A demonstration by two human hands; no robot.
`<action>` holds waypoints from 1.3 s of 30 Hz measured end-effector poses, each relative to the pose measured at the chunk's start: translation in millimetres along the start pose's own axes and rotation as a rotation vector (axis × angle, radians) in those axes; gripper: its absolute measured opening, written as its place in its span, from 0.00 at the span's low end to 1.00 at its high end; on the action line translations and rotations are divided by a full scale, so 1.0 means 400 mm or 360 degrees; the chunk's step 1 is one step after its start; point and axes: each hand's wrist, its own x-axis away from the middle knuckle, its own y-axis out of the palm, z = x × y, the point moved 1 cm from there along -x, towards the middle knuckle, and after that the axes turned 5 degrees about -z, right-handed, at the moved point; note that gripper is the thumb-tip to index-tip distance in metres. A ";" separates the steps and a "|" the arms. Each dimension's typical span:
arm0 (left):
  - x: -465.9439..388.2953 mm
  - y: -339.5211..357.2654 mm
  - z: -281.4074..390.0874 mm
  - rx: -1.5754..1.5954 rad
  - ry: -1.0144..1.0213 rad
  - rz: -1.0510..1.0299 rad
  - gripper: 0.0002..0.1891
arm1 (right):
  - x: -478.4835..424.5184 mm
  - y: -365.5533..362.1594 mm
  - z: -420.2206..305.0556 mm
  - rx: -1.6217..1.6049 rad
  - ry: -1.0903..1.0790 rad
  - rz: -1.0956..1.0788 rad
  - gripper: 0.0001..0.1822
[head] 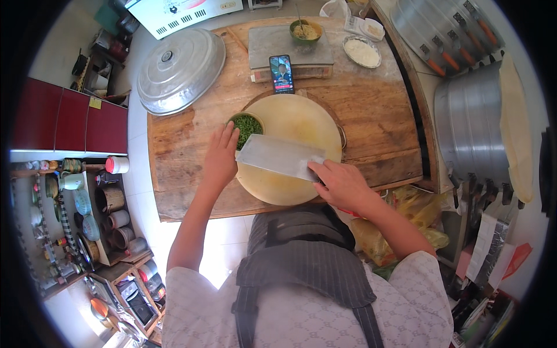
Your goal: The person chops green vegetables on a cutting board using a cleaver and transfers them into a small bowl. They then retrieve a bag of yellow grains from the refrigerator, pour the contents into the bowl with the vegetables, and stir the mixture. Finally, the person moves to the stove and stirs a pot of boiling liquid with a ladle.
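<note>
My right hand (341,180) grips the handle end of a broad cleaver (280,155), whose blade reaches left across a round cutting board (289,187). A bowl of chopped green herbs (247,126) stands at the board's upper left edge. On the bowl's left rim rest the fingers of my left hand (223,154); whether they grip it is hard to tell. The blade's far corner overlaps the bowl's lower edge in view. A little chopped green may lie behind the blade, but the blade hides that stretch of board.
A smartphone (282,75) leans upright against a platform scale (265,48) carrying a bowl of yellowish paste (306,32). Beyond lie a dish of white flour (362,51) and a large aluminium lid (182,69) on the wooden table (378,130). Metal steamers (472,117) stand at right.
</note>
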 end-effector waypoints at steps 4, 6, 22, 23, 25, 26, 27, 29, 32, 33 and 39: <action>-0.007 -0.004 -0.025 0.1436 -0.0342 0.0002 0.31 | 0.010 0.049 0.001 -0.0388 -0.0015 0.0226 0.17; -0.006 -0.003 -0.026 0.2097 -0.0418 0.0160 0.35 | 0.014 0.067 -0.015 -0.0502 0.0019 0.0240 0.16; -0.126 0.035 0.001 0.2834 -0.0384 0.1541 0.41 | 0.079 0.160 -0.123 -0.0514 0.0121 0.0256 0.18; -0.118 0.044 -0.009 0.2833 -0.0374 0.1584 0.41 | 0.082 0.166 -0.131 -0.0527 0.0127 0.0245 0.18; -0.116 0.040 -0.005 0.2817 -0.0442 0.1590 0.39 | 0.076 0.156 -0.127 -0.0517 0.0166 0.0255 0.18; -0.116 0.027 0.001 0.2840 -0.0536 0.1604 0.38 | 0.069 0.160 -0.128 -0.0496 0.0175 0.0248 0.19; -0.117 0.021 0.011 0.2877 -0.0627 0.1621 0.38 | 0.065 0.159 -0.128 -0.0484 0.0164 0.0258 0.18; -0.109 0.031 0.002 0.2896 -0.0638 0.1604 0.38 | 0.056 0.158 -0.130 -0.0459 0.0143 0.0279 0.18; -0.106 0.026 0.003 0.3014 -0.0622 0.1589 0.39 | 0.043 0.168 -0.118 -0.0472 0.0091 0.0256 0.18; -0.106 0.026 -0.001 0.3094 -0.0578 0.1585 0.39 | 0.039 0.168 -0.112 -0.0484 0.0081 0.0252 0.17; -0.103 0.026 -0.040 0.3597 -0.0382 0.1467 0.42 | 0.015 0.171 -0.101 -0.0527 0.0026 0.0311 0.17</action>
